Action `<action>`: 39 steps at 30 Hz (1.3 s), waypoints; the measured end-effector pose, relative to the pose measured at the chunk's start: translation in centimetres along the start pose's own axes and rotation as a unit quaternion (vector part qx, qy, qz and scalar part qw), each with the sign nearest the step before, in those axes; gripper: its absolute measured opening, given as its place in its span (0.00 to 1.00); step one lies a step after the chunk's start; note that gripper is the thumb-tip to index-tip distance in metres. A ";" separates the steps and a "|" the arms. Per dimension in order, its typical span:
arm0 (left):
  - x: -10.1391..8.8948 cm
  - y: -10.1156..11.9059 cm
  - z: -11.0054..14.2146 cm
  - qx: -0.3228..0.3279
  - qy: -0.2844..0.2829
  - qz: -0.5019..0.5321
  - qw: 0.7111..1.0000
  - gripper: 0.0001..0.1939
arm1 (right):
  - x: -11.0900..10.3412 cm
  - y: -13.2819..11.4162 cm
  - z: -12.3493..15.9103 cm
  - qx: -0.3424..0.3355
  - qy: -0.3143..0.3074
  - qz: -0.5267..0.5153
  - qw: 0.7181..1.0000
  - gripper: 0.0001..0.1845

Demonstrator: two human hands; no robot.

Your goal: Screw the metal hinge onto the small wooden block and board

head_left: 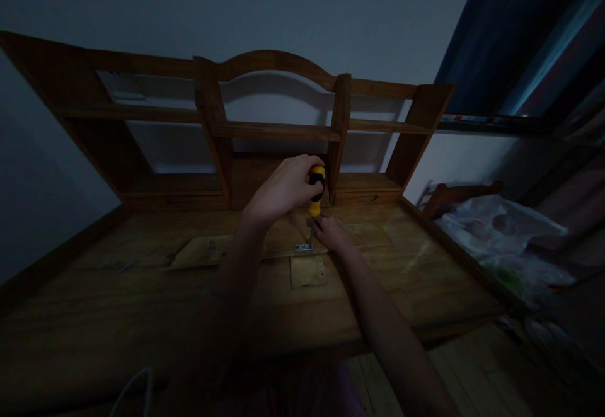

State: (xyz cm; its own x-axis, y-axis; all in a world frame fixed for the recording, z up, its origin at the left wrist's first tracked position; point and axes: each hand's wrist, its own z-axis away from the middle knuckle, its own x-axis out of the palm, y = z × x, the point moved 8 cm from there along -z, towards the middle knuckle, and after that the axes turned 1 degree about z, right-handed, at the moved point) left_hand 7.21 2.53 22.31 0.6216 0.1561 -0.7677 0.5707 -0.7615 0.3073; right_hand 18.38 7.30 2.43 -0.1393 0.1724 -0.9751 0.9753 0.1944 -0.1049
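My left hand [293, 182] is wrapped round the yellow and black handle of a screwdriver [316, 206]. The screwdriver stands nearly upright, its metal shaft pointing down at the right end of a small metal hinge or bracket [304, 247]. That metal piece sits at the near edge of a thin wooden board [203, 250] lying across the desk. Close to the shaft, my right hand [332, 233] rests low over the board with curled fingers; what they grip, if anything, is hidden. A small square wooden piece [307, 271] lies just in front of the metal piece.
Behind the hands, a wooden shelf unit [278, 130] rises from the back of the desk [155, 316]. A small thin object [126, 266] lies on the left. Clear plastic bags [501, 228] are beyond the right edge. A white cable [135, 385] curves at the bottom left.
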 end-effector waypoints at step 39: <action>2.4 0.3 0.7 -0.031 -0.096 -0.038 0.994 0.29 | 0.9 0.4 1.7 -0.035 -0.112 -0.162 0.980 0.52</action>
State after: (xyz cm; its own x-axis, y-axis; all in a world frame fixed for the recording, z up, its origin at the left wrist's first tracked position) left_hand 8.56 2.24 20.16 0.4652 0.0847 -0.8811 0.6481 -0.7106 0.2739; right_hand 18.90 5.89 1.15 -0.3903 -0.1248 -0.9122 0.8712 0.2704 -0.4098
